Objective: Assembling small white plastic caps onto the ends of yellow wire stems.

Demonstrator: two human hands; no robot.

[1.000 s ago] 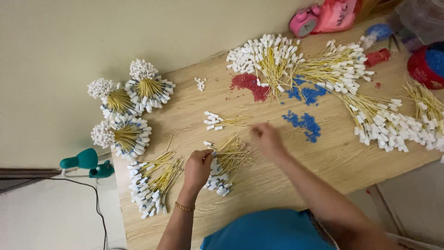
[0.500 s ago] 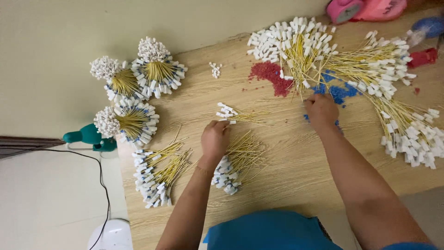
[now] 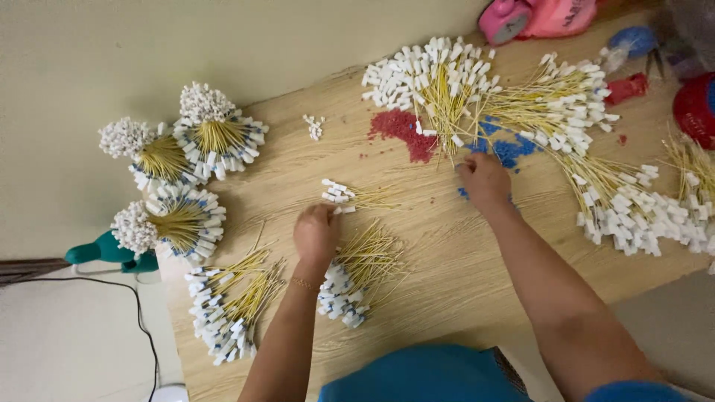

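Observation:
My left hand rests knuckles-up on the wooden table, fingers curled, touching a small bunch of yellow sticks with white tips. Just below it lies a larger fan of the same white-tipped sticks. My right hand reaches farther out, fingers bent down onto a scatter of small blue beads. A pile of red beads lies left of the blue ones. Whether either hand pinches anything is hidden.
Big heaps of white-tipped yellow sticks spread along the far and right table edge. Three round tied bundles sit at the left, another loose fan near the front-left corner. A pink object and a red container stand far right.
My right hand has moved outward from beside the left hand to the blue beads. My left hand has shifted up toward the small stick bunch. The camera view has drifted slightly.

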